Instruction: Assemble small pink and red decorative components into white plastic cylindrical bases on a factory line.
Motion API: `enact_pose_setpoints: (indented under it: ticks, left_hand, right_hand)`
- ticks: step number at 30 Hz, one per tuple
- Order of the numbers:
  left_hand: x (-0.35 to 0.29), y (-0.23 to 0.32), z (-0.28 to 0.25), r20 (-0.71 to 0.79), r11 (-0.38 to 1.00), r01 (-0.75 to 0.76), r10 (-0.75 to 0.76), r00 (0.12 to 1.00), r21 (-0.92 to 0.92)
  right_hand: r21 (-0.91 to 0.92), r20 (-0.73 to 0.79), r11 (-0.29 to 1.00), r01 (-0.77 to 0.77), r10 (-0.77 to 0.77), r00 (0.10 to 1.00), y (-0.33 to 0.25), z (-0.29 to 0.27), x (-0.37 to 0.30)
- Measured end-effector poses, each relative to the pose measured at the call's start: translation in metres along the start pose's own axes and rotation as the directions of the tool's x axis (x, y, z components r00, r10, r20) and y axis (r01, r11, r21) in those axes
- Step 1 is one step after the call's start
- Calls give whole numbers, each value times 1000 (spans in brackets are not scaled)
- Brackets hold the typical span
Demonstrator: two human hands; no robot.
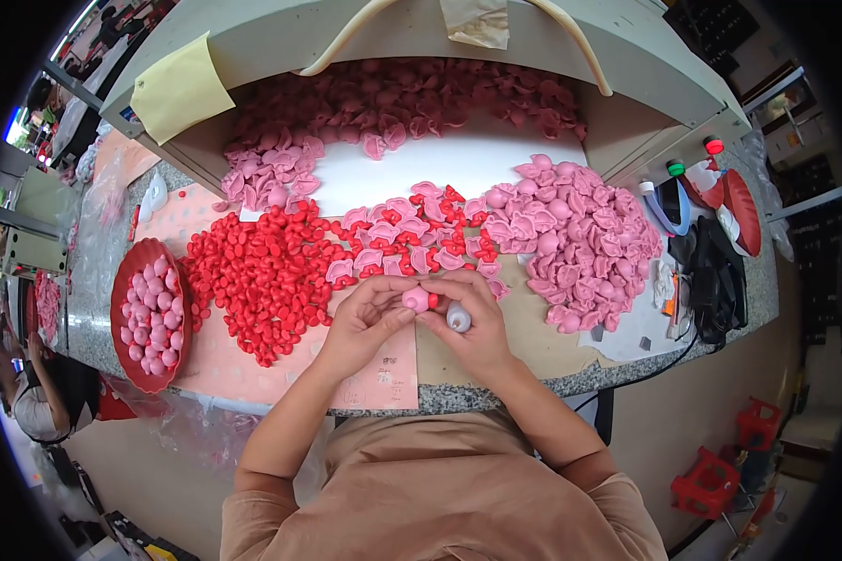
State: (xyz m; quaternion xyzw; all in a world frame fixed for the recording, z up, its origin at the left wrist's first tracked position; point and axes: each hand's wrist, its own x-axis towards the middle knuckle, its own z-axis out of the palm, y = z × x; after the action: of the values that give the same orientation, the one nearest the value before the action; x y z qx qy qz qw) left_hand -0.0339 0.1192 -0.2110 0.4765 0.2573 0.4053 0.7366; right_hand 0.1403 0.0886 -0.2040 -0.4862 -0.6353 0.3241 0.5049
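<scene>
My left hand (370, 320) is closed, its fingers and thumb pinching a small round pink plastic piece (414, 299). Against that piece's right side sits a small red part (432, 300), where the fingertips of my right hand (477, 323) press. Tucked in my right hand is a small whitish bottle (458, 318), its end facing up. Just beyond my hands lie pink ruffled shells with red pieces on them (402, 224). A big heap of glossy red pieces (271, 280) is to the left, and a heap of pink shells (585, 243) to the right.
A red scalloped bowl (124, 323) of pink balls stands at the left. Ahead is a grey box-like housing (646, 70) with more pink shells inside. At the right lie a blue tape roll (672, 210), a black bag (720, 290) and another red dish (741, 210). Red stools (706, 481) stand below.
</scene>
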Motion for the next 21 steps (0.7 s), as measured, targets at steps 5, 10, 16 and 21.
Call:
enact_pose_setpoints:
  ticks: [5, 10, 16, 21]
  left_hand:
    - [0, -5, -1, 7, 998, -53, 53, 999, 26]
    - [1, -2, 5, -54, 998, -63, 63, 997, -6]
    - [1, 0, 6, -78, 940, -168, 199, 977, 298]
    - [1, -4, 4, -85, 979, -143, 156, 984, 144]
  right_hand:
    - [57, 23, 998, -20, 19, 1000, 1, 1, -1]
    - [120, 51, 985, -121, 116, 992, 2, 2, -1]
    - [345, 165, 873, -345, 305, 938, 0, 1, -2]
    - [492, 208, 760, -424, 370, 905, 1, -1, -1]
